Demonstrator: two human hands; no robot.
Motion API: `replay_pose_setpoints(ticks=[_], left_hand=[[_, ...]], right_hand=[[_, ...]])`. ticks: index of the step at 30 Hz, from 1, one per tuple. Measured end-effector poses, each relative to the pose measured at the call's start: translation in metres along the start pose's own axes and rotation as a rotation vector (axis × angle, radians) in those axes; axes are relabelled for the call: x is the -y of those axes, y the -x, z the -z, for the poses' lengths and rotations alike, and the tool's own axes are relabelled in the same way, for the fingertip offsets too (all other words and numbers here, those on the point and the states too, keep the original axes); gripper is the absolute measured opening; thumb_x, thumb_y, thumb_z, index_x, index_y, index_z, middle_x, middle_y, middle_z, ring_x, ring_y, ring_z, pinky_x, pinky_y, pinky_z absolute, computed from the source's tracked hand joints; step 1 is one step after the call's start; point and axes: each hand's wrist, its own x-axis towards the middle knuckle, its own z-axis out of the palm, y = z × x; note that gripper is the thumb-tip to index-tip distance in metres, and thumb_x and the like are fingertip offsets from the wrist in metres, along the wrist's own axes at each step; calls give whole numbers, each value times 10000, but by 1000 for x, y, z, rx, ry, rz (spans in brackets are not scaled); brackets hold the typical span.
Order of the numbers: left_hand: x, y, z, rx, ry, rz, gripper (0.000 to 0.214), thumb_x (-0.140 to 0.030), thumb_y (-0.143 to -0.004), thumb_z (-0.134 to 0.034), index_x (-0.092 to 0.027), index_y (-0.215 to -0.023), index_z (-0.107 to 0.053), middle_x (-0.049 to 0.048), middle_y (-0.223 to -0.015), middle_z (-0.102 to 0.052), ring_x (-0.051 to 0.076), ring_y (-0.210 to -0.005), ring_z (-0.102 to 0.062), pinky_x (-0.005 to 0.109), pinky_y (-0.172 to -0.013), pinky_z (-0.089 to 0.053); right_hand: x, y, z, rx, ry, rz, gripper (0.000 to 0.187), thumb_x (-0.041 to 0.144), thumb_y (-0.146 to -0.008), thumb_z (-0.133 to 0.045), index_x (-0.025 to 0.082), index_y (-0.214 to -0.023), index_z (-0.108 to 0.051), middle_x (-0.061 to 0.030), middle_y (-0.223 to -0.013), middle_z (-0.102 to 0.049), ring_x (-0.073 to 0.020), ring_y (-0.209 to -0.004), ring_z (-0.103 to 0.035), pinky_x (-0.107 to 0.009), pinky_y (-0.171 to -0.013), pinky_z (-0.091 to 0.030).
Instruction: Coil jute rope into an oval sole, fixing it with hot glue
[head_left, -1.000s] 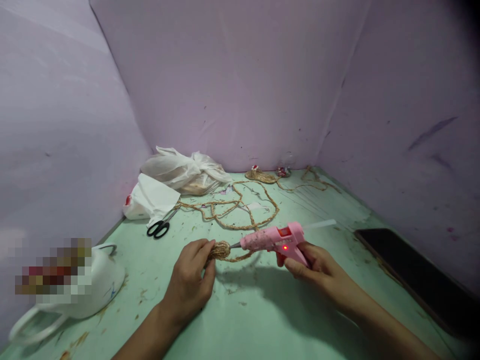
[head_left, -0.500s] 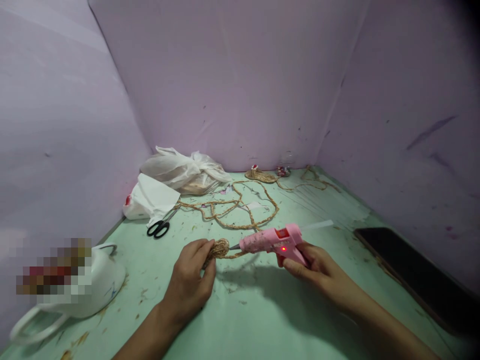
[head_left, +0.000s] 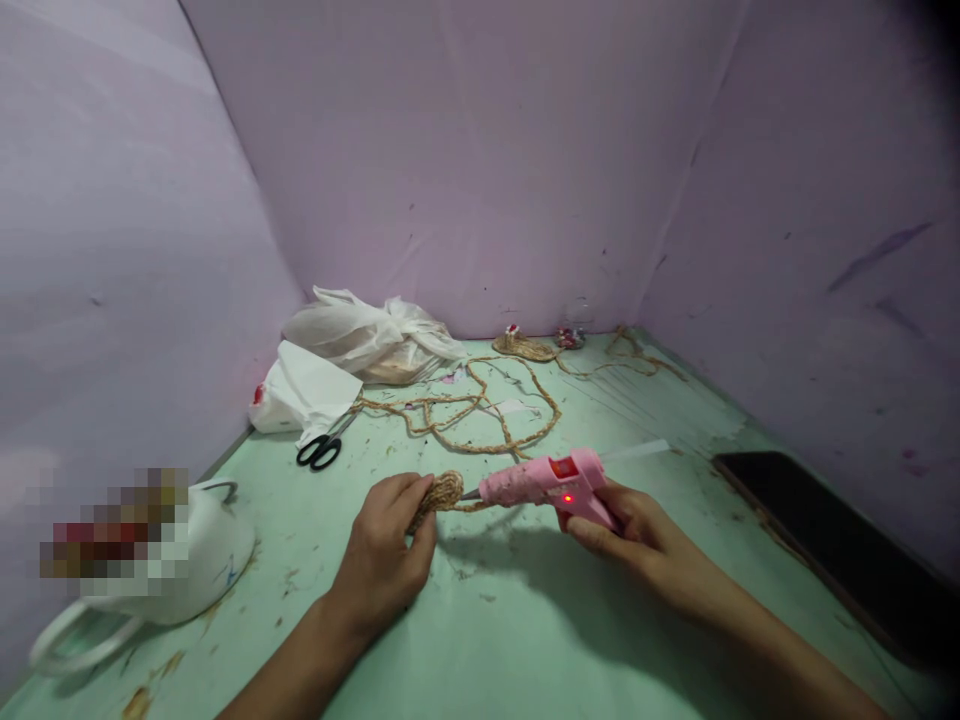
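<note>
Head view, centre of frame: left hand (head_left: 384, 555) is pinching a small jute coil (head_left: 444, 490) on the green table (head_left: 510, 630), while right hand (head_left: 626, 530) is gripping a pink glue gun (head_left: 544, 482), nozzle touching the coil.

No legible text or numbers, glue gun (head_left: 540, 483) included.

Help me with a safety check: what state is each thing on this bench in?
glue gun, red light lit, held in the right hand
jute coil, wound up, pinched in the left hand
glue stick, poking out of the gun's back
scissors, shut, lying flat
loose cord, unwound, sprawled on the table
plastic bag, crumpled
dark slab, unlit
</note>
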Motion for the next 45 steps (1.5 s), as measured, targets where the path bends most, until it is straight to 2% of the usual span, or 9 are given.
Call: replay_pose_setpoints(ticks=[5, 9, 15, 21, 31, 37, 40, 43, 45], left_hand=[[-4, -1, 2, -5, -8, 22, 293, -106, -803, -520, -130, -1085, -600, 112, -986, -642, 205, -918, -617, 347, -804, -549], [-6, 0, 2, 19, 7, 51, 302, -100, -793, -515, -114, -1080, -608, 120, -978, -643, 211, -928, -610, 355, -818, -545], [-4, 0, 1, 19, 4, 34, 300, -98, -793, -519, -123, -1081, -598, 118, -985, -646, 218, -921, -605, 376, -812, -538], [-3, 0, 1, 17, -11, 18, 309, -100, -786, -534, -132, -1087, -593, 109, -984, -648, 221, -925, -604, 377, -812, -536], [-4, -1, 1, 38, -15, 27, 294, -117, -791, -528, -150, -1072, -605, 105, -974, -657, 222, -913, -608, 389, -804, -535], [-6, -2, 2, 57, -24, 38, 288, -118, -783, -514, -142, -1050, -620, 106, -947, -664, 217, -887, -613, 390, -777, -537], [-7, -4, 4, 70, -31, 19, 280, -121, -769, -519, -143, -1026, -630, 102, -917, -673, 220, -860, -620, 393, -761, -537], [-11, -5, 6, 90, -13, -18, 272, -110, -751, -517, -142, -993, -637, 94, -868, -677, 222, -828, -620, 414, -771, -524], [-16, -5, 8, 139, 9, -52, 269, -95, -731, -509, -135, -963, -640, 90, -835, -672, 219, -794, -617, 442, -789, -506]], right_hand=[[0, 1, -2, -46, -13, -29, 364, 527, -741, -616, 165, -780, -596, -16, -665, -539, -170, -609, -508, -267, -556, -446], [-5, 0, -1, -20, -18, -69, 375, 538, -688, -671, 178, -778, -622, -61, -752, -633, -221, -682, -589, -281, -588, -502], [-11, 0, -1, -46, 31, -61, 397, 561, -741, -609, 167, -785, -620, -33, -701, -570, -182, -622, -544, -262, -530, -469], [1, 0, -1, -34, 29, -35, 378, 528, -728, -631, 160, -817, -639, -12, -675, -543, -167, -604, -522, -262, -544, -455], [-5, 0, -3, 29, 21, 0, 362, 463, -793, -600, 157, -981, -641, -23, -767, -589, -169, -668, -542, -262, -587, -454], [7, 4, 0, 31, 31, -14, 353, 481, -775, -604, 152, -890, -658, -78, -820, -666, -208, -706, -602, -291, -600, -482], [7, 2, 10, -112, 22, 19, 302, 472, -765, -618, 173, -801, -633, -34, -677, -625, -156, -571, -537, -260, -515, -439], [-7, -5, 28, -387, -38, -3, 281, 469, -761, -604, 192, -723, -574, 17, -546, -527, -123, -482, -462, -240, -463, -383], [-21, -12, 43, -544, 39, -90, 273, 457, -757, -583, 193, -692, -563, 16, -533, -515, -120, -466, -452, -238, -454, -359]])
